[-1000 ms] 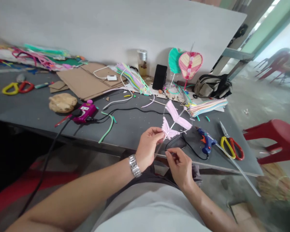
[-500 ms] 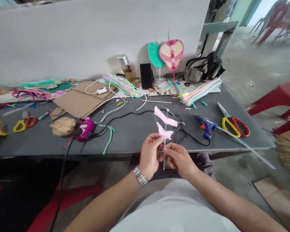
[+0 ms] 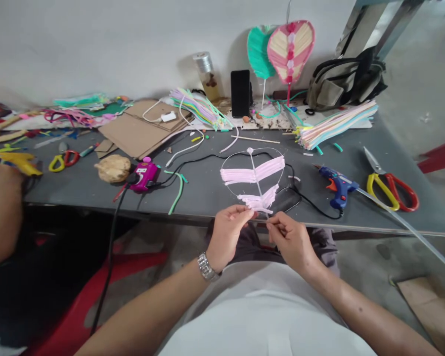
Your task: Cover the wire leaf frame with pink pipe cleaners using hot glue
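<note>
A rounded wire frame with pale pink pipe-cleaner strips point(image 3: 269, 170), shaped like a hand fan, faces me above the table's front edge. Two bands of strips cross its centre stem in V shapes; the rest shows bare wire. My left hand point(image 3: 230, 227), with a metal watch at the wrist, pinches the lower band near the stem. Lower down, my right hand point(image 3: 289, 240) has the fan's stem between thumb and fingers. To the right of the frame lies a blue glue gun point(image 3: 341, 190) with a long clear glue stick in its back, beside scissors point(image 3: 389, 190) with yellow and red handles.
Pipe-cleaner bundles point(image 3: 337, 123), a phone point(image 3: 241, 94), a jar point(image 3: 207, 76), two finished fans point(image 3: 291, 52) and a bag point(image 3: 344, 81) line the wall. A magenta power adapter point(image 3: 144, 175), a tan lump point(image 3: 113, 168) and cardboard point(image 3: 128, 131) lie left. Another person's arm point(image 3: 2, 212) reaches in near a yellow glue gun point(image 3: 20, 162).
The fan frame has turned from edge-on to face me, so both pink bands show fully. My right hand has shifted slightly right along with the stem. Another person's arm has appeared at the left.
</note>
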`<state>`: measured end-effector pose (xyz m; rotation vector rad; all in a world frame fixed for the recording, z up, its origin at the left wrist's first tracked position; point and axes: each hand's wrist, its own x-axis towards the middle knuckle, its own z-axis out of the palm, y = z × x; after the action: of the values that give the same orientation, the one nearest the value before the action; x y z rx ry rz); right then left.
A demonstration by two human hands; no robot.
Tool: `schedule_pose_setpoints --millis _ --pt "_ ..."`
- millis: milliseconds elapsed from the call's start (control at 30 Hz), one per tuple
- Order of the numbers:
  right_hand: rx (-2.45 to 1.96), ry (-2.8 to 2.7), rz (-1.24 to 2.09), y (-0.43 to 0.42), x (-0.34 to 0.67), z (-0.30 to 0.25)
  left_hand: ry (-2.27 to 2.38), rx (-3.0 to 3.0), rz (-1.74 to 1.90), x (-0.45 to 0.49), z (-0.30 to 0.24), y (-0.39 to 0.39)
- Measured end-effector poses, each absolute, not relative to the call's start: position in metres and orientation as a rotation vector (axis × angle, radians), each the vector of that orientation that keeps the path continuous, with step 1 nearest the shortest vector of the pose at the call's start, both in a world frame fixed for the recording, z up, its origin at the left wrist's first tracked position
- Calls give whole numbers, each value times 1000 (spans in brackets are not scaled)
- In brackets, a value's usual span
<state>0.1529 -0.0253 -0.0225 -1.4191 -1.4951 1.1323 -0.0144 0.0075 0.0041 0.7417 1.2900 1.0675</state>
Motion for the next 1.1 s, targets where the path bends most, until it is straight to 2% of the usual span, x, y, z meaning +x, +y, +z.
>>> schedule_pose_setpoints --millis 200,367,600,1100 --pt "-1442 -1748 810 -28 155 -21 1270 740 1035 -17 9 6" --pt "-1416 -1811 735 -27 154 -19 1220 698 1015 -20 14 6" --pt "-1392 -1803 744 -27 151 -18 1225 665 1061 -20 12 8" --pt "-1425 -1619 1030 -26 154 -18 1233 699 1122 -14 6 4"
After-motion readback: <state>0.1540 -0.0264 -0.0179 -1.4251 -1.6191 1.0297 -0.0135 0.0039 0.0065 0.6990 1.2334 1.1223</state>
